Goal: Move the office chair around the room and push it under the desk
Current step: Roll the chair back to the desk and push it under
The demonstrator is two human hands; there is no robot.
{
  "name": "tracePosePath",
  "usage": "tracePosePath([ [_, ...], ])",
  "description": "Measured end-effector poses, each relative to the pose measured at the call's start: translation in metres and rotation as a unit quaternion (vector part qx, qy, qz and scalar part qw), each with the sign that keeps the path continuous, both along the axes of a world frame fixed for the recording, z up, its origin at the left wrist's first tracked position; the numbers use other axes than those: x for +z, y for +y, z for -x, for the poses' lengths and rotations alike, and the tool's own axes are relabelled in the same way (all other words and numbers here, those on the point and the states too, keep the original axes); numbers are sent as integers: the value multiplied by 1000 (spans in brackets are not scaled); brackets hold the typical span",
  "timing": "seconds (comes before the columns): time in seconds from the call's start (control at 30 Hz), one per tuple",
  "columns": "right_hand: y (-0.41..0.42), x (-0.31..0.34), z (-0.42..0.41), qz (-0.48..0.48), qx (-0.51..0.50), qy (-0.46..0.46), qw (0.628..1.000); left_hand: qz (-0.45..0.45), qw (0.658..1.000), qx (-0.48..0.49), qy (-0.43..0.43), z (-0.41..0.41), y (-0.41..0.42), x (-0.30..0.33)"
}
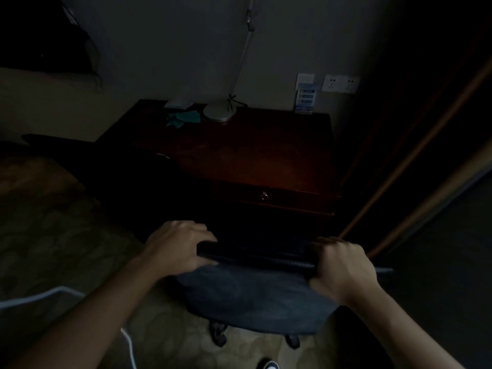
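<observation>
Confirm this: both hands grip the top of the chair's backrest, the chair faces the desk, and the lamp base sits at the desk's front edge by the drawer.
One thing is wrong. The head view shows the lamp base at the back of the desk, near the wall, not at the front by the drawer. The rest holds: the left hand and right hand grip the top of the chair's backrest, facing the desk.

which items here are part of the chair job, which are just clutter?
Job:
- office chair, top of its backrest held
- left hand, grip on the backrest's left end
- right hand, grip on the right end
- desk, straight ahead

Clutter:
- lamp base
- teal cloth
- wall sockets
- card stand
</observation>
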State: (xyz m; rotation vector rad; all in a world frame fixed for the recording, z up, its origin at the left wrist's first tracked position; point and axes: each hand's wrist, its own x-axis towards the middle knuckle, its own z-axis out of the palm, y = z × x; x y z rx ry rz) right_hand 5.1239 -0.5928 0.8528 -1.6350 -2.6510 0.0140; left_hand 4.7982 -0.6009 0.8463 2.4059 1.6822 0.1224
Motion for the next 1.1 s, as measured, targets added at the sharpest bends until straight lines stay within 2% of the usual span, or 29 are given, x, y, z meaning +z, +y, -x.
tracePosePath([
  [0.2, -45, -17, -3, -4, 8, 0, 1000, -21, 998, 56, 0, -10, -67, -18],
  [0.4, -54, -15, -35, 41, -44, -24, 998, -55, 995, 81, 19, -53, -98, -22],
  [0.57, -97, -27, -31, 52, -40, -2, 998, -52, 992, 116, -1, -51, -135, -28],
  [0.73, -130, -30, -25, 65, -45, -1, 997, -54, 990, 127, 14, -52, -151, -26],
  [1.0, -87, -12, -43, 61, -16, -31, 998, -72, 991, 114, 9, -69, -126, -21],
  [1.1, -65, -17, -38, 53, 30, -25, 998, -73, 993, 97, 1, -59, -106, -16],
])
